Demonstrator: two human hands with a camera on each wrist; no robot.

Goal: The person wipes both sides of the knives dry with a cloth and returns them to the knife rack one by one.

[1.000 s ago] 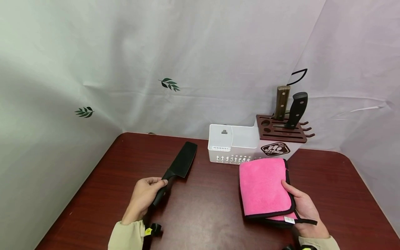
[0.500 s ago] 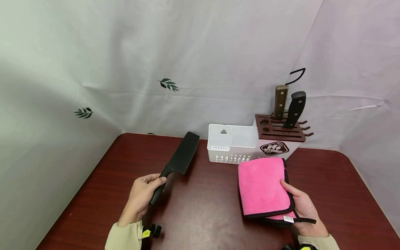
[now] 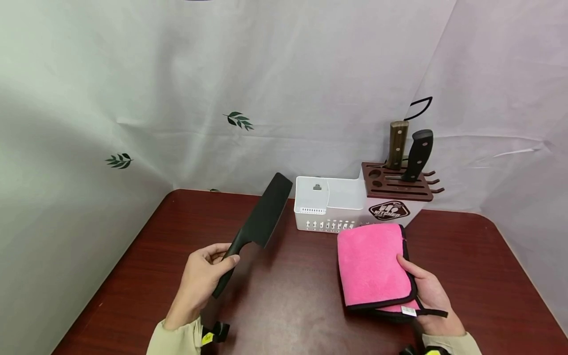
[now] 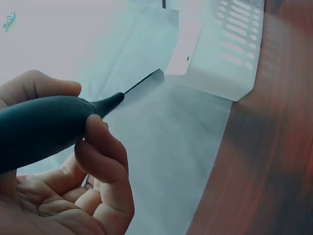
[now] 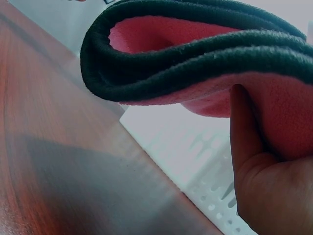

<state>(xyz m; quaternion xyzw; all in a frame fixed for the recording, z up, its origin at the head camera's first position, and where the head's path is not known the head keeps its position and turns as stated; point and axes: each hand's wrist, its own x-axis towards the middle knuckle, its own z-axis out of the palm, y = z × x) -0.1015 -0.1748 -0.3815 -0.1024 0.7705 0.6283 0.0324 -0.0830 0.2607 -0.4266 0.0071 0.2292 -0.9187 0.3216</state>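
Note:
A black cleaver [image 3: 268, 212] is raised over the left half of the table, its blade slanting up and away to the right. My left hand [image 3: 200, 276] pinches its handle [image 4: 44, 127] between thumb and fingers. In the left wrist view the blade [image 4: 144, 84] shows nearly edge-on. On the right, my right hand [image 3: 432, 298] grips a folded pink cloth [image 3: 372, 266] with black edging and a small white tag. The thumb lies on the cloth's top face in the head view; the other fingers are hidden beneath. Layered folds show in the right wrist view.
Behind the cloth stands a white perforated kitchen rack [image 3: 330, 217] with a brown slotted top [image 3: 388, 190]. A wooden-handled knife [image 3: 397, 145] and a black-handled knife [image 3: 419, 154] stand in its slots. The dark red table [image 3: 284, 305] ends at a pale curtain [image 3: 310, 88].
My left hand has lifted and tilted the cleaver, so its blade tip has gone up and slightly right, toward the rack. The right hand and the cloth have stayed almost still.

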